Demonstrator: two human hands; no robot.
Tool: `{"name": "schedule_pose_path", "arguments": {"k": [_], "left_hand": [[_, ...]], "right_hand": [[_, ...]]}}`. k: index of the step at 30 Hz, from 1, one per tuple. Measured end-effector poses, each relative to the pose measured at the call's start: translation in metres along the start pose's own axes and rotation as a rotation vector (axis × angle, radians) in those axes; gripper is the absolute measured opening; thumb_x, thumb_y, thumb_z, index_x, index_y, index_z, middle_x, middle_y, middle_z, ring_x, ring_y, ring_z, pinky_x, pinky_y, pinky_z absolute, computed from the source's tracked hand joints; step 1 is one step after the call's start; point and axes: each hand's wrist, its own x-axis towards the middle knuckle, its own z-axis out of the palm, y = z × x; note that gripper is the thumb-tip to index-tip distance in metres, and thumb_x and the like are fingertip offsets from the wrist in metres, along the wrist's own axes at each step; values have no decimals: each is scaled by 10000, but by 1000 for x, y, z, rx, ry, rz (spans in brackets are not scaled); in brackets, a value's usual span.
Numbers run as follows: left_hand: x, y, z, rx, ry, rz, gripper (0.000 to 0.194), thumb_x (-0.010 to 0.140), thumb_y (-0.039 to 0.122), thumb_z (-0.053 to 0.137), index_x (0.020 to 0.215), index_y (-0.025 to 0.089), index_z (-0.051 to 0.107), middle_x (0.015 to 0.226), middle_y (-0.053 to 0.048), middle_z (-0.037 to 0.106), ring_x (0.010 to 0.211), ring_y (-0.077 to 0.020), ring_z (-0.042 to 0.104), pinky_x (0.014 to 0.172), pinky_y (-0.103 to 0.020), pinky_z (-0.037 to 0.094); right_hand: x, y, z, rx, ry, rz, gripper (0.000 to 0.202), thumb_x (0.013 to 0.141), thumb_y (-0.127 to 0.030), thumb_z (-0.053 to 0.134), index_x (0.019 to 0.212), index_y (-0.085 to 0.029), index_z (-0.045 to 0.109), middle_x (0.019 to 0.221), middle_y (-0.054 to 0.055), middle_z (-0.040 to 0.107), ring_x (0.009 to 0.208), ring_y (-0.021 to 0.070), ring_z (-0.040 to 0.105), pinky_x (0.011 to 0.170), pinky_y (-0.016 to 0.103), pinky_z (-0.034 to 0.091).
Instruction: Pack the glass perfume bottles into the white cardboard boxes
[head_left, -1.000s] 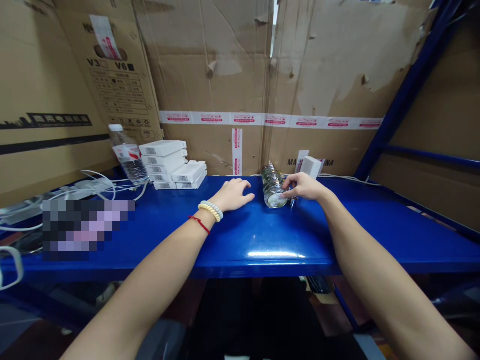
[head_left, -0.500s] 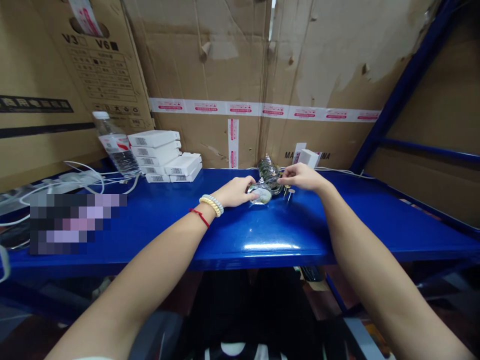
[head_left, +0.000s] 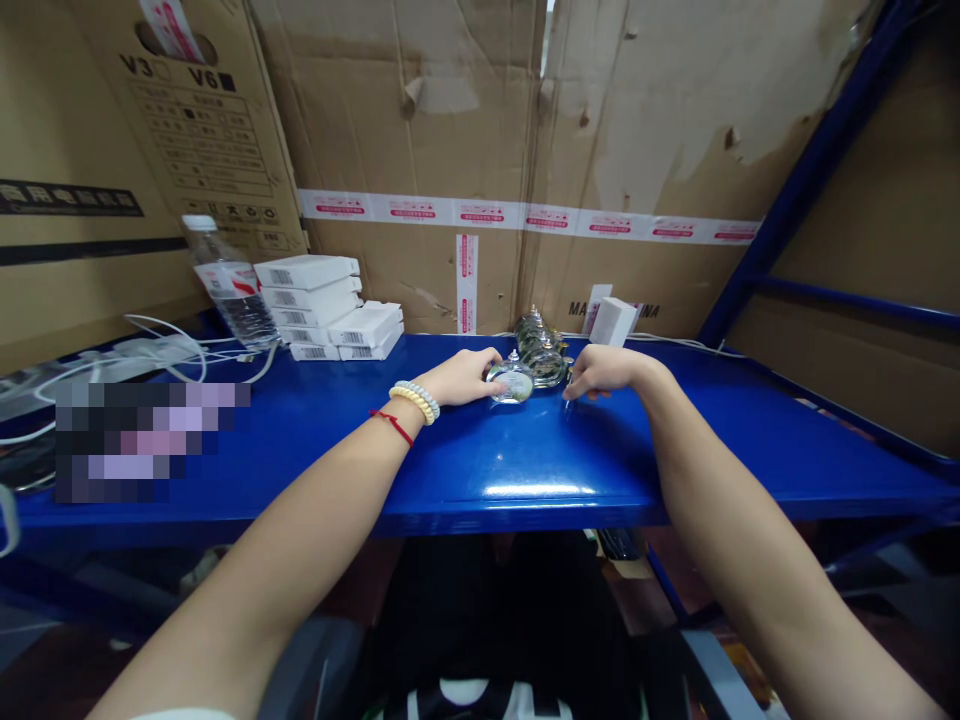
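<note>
My left hand (head_left: 470, 379) grips an oval clear glass bottle (head_left: 513, 385) by its left side, thumb at its front; the bottle stands upright with a pointed nozzle on top. Behind it a row of similar glass bottles (head_left: 541, 350) runs back toward the cardboard. To their right, my right hand (head_left: 598, 373) points downward with its fingers closed round a small shiny cap (head_left: 568, 392), mostly covered by the fingers.
White boxes (head_left: 311, 302) are stacked at the back left, beside a water bottle (head_left: 232, 283) and white cables (head_left: 169, 345). A single white box (head_left: 613, 322) stands behind my right hand. Cardboard (head_left: 420, 130) rises behind the blue table (head_left: 450, 470).
My right hand has come down and toward me, from beside the bottle row onto a small cap. My left hand and its bottle have shifted slightly left.
</note>
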Motion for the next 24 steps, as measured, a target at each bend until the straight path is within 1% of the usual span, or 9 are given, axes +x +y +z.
{"name": "schedule_pose_path", "arguments": {"k": [2,6,11,13,15,17,21,22,24], "left_hand": [[0,0,-1,27,-36,-3,429,770,446,624,1094,172,566,984,-73,680,829,-205,623,681,-270,413],[1,-1,-2,69,-73,-17,427,734,451,654,1046,170,580,970,-68,686,824,-210,623,662,-264,401],[1,-2,-5,65,-83,-21,465,705,450,674,1063,165,589,960,-62,683,821,-209,615,664,-265,396],[-1,-1,-6,46,-86,-19,459,698,446,679,1053,168,596,960,-57,681,822,-205,612,673,-265,398],[-2,0,-7,21,-93,-13,422,695,446,679,1009,174,605,941,-47,679,819,-200,612,680,-264,400],[-2,0,-7,3,-102,-3,396,697,444,676,983,178,609,932,-41,679,827,-200,612,694,-266,402],[0,-3,-6,2,-114,3,421,696,465,666,995,174,616,944,-43,684,826,-203,613,696,-273,401],[0,-3,-5,7,-117,1,425,697,473,659,994,172,617,935,-44,686,814,-204,612,688,-276,399],[0,-2,-5,15,-124,0,417,701,477,648,982,170,619,916,-45,688,800,-206,612,681,-279,396]], "right_hand": [[0,-9,4,9,-22,-71,264,646,-397,691,554,-174,585,536,5,593,466,119,510,523,260,417],[0,-26,13,27,25,-172,244,657,-403,685,656,-162,643,572,9,621,501,132,550,494,247,423],[-8,-26,7,155,119,-249,277,694,-432,668,721,-156,669,609,16,641,507,120,556,488,234,423],[-11,-20,1,212,180,-231,286,703,-436,665,735,-152,668,621,21,647,489,109,538,485,237,415],[-12,-14,-3,204,209,-175,260,700,-411,668,727,-152,663,624,24,649,476,105,524,483,242,409],[-9,-10,-3,132,173,-100,207,682,-366,679,684,-160,654,614,20,645,477,110,525,484,246,408],[-1,-9,4,-75,2,-18,191,651,-326,688,560,-176,612,562,10,613,481,127,526,502,260,414],[1,-9,5,-111,-18,-14,195,649,-337,689,562,-179,617,566,12,615,494,136,535,509,264,414],[2,-11,6,-163,16,-6,197,637,-376,705,630,-185,659,631,25,646,569,164,578,535,267,418]]}}
